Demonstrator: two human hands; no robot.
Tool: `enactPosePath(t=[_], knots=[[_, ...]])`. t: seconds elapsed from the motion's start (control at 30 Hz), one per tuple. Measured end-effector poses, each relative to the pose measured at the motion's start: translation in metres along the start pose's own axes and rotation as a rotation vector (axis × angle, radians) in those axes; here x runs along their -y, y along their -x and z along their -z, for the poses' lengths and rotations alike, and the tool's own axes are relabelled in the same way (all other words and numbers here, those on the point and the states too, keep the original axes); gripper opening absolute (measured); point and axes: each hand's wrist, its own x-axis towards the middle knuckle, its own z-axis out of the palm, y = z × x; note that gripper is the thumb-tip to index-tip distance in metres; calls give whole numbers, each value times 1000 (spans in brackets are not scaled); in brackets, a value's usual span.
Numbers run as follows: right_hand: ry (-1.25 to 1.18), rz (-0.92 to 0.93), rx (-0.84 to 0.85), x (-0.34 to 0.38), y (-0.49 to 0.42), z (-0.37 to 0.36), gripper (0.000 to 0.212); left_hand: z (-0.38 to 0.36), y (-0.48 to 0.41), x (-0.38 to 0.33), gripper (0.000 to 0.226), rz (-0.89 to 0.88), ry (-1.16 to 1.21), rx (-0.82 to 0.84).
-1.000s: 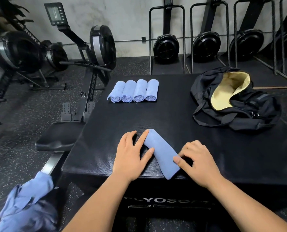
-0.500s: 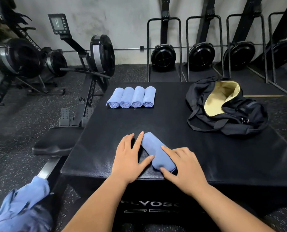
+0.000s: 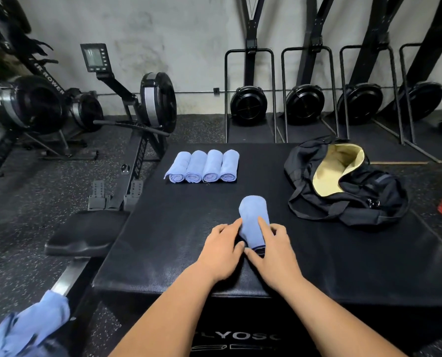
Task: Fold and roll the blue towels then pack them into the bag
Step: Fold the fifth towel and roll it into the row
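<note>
Gripping rolled blue towel [image 3: 253,213] (smooth, tight); left hand [image 3: 221,249], right hand [image 3: 274,256].

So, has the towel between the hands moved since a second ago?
Yes. The towel has swung from slanting across the box to lying roughly square to its front edge.

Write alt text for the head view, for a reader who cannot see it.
A person's left hand and right hand grip the near end of a rolled blue towel on a black padded box. Four finished rolls lie side by side at its far left; an open black bag with pale yellow lining lies at the right.
</note>
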Motion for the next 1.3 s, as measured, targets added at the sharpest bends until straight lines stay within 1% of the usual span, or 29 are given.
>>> enactPosePath(t=[0.03,0.1,0.2,0.33,0.4,0.5,0.57,0.77,0.83,0.9,1.0,1.3], knots=[[-40,32,36,-3,2,2,85,-3,-3,0,61,3,1,32],[-65,89,64,-12,3,7,78,-9,-5,3,61,13,-5,59],[-25,117,14,-24,1,14,65,-12,-5,7,64,20,-2,65],[50,81,-42,-21,-9,11,57,-11,-10,0,56,-11,-11,84],[57,41,-58,-16,-20,6,57,-10,-21,0,54,-3,-10,67],[94,21,-96,-10,-39,-4,57,-11,-45,10,65,-36,-193,71],[146,-2,-121,-7,-53,-8,56,-10,-61,17,70,-34,-263,66],[305,-42,-164,-6,-101,-16,57,-1,-97,31,67,8,-244,32],[319,-52,-164,-8,-116,-17,57,3,-106,43,70,20,-226,-14],[336,-59,-163,-10,-133,-19,58,7,-115,55,73,43,-257,-60],[343,-67,-173,-12,-157,-22,58,9,-125,65,77,113,-285,-113],[378,-85,-204,-12,-235,-40,57,2,-128,65,83,132,-377,-159]])
